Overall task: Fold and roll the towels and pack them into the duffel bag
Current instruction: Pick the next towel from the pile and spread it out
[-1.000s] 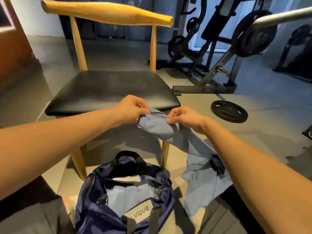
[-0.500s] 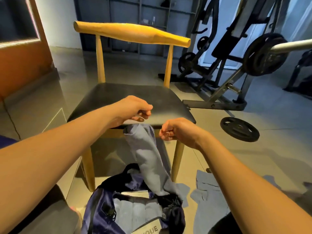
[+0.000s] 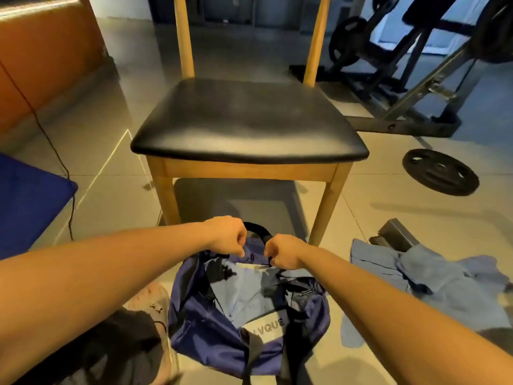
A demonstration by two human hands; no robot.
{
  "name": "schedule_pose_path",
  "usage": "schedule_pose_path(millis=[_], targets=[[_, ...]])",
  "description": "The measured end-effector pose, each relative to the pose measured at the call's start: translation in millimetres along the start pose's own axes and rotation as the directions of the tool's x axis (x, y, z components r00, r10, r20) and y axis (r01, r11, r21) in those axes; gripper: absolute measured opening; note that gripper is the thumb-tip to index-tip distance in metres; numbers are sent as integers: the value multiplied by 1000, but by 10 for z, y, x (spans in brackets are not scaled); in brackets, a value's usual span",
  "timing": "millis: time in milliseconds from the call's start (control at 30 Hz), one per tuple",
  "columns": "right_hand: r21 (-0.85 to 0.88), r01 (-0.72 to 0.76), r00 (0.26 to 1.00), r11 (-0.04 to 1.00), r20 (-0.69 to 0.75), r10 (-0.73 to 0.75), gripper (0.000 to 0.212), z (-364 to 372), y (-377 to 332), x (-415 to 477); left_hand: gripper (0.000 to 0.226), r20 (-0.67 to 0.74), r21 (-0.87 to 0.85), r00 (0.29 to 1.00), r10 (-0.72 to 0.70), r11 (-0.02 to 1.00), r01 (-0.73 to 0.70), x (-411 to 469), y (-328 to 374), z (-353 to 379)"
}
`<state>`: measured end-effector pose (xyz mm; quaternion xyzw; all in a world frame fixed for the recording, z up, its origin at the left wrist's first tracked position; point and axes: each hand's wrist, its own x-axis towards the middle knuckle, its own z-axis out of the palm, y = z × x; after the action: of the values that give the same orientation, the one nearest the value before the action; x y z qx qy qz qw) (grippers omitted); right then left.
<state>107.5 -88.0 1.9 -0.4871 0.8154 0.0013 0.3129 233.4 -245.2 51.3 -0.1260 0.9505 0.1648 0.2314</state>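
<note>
The navy duffel bag (image 3: 194,326) lies open on the floor below the chair, with light blue towels (image 3: 241,290) inside it. My left hand (image 3: 229,236) has curled fingers and pinches the bag's far rim. My right hand (image 3: 284,252) grips the same rim beside the black handle (image 3: 258,227), which arches between the two hands. Several loose light blue towels (image 3: 430,282) lie crumpled on the floor to the right of the bag.
A wooden chair with a black seat (image 3: 247,123) stands just beyond the bag. A weight plate (image 3: 440,172) and a bench frame (image 3: 402,126) are at the right, a dark block (image 3: 397,236) by the towels, a blue cushion (image 3: 30,204) and a cable at the left.
Both hands dropped from chair-seat height down to the bag's far rim. The towel that hung from my left hand now lies in the bag. The view tilted downward.
</note>
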Motion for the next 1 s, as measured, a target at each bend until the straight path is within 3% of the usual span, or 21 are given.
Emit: schedule_pose_path(millis=[200,267,333,467,533,633,733,867,1000], targets=[[-306,47,996,951,92,-20,45,703,303,350,53,69,276,990,122,951,-137,346,-238,997],[-348,47,997,936,79,-21,38,763,392,375,56,118,394,979,165,897,-198,428,-252,1191],[-314,31,999,949,29,-23,26,776,443,393,53,160,512,974,162,830,-222,478,-255,1283],[-4,14,1000,1000,19,-13,1,643,457,383,36,106,636,973,203,739,-223,520,-328,1203],[140,-7,999,990,38,1,9,480,458,362,25,80,589,973,217,777,-222,517,-370,1006],[296,-32,999,955,21,27,15,173,457,240,4,63,376,986,154,912,-166,452,-415,605],[423,-68,997,904,60,47,28,-126,482,15,8,22,87,995,102,991,-103,312,-430,169],[567,-70,995,821,94,20,36,-515,456,-280,16,-132,-158,988,84,982,-104,-26,-346,-466],[583,-40,974,811,204,-98,16,-892,299,-515,10,-252,-205,958,137,960,-192,-398,-232,-953]])
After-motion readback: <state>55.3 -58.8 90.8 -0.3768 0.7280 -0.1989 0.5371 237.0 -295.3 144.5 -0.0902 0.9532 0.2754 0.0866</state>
